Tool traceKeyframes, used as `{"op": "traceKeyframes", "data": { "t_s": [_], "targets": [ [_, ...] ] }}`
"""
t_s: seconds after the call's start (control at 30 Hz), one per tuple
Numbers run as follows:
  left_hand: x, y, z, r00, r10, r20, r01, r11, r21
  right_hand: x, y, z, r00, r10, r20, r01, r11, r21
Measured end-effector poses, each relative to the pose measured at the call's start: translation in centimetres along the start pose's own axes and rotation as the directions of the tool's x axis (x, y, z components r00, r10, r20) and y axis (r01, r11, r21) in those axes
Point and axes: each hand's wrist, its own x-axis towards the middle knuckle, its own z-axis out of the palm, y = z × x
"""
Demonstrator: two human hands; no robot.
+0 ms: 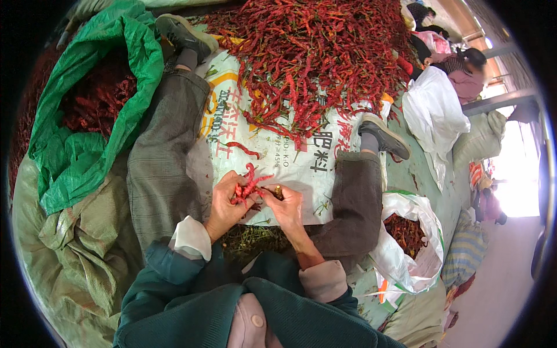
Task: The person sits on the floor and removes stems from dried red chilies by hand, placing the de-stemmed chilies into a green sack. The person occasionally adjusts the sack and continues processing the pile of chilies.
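My left hand is closed around a small bunch of wrinkled red chili peppers, whose tips stick out above the fingers. Thumb and fingertips of my right hand pinch the near end of a pepper in that bunch. A gold-coloured, dimpled band, perhaps a thimble, sits on a right finger. Both hands are over a printed white woven sack spread between my legs. One loose red chili lies on it, beyond the hands. Green stems are heaped below my wrists, partly hidden.
A big heap of red chilies covers the sack's far end. At left stands a green woven bag holding chilies; at right, a white bag holds darker ones. Stuffed sacks flank me. Another person sits at far right.
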Motion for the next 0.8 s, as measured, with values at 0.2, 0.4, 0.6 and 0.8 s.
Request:
{"op": "traceKeyframes", "data": {
  "t_s": [0.2, 0.4, 0.6, 0.8],
  "targets": [
    [-1.2, 1.6, 0.0, 0.93, -0.368, 0.005, 0.31, 0.778, -0.546, -1.8, -1.1, 0.3, 0.929, 0.3, 0.217, -0.37, 0.736, 0.567],
    [-2.3, 3.3, 1.0, 0.824, -0.56, 0.085, 0.427, 0.516, -0.743, -4.3, -0.7, -0.6, 0.938, 0.265, 0.222, -0.339, 0.575, 0.745],
    [-3.4, 2.6, 0.5, 0.987, -0.156, -0.036, 0.124, 0.884, -0.451, -4.7, -2.3, -0.2, 0.992, 0.123, -0.012, -0.113, 0.941, 0.319],
    [-2.3, 2.3, 0.4, 0.82, -0.56, 0.117, 0.41, 0.432, -0.803, -6.8, -3.5, -2.3, 0.975, -0.067, 0.21, -0.045, 0.871, 0.489]
  ]
}}
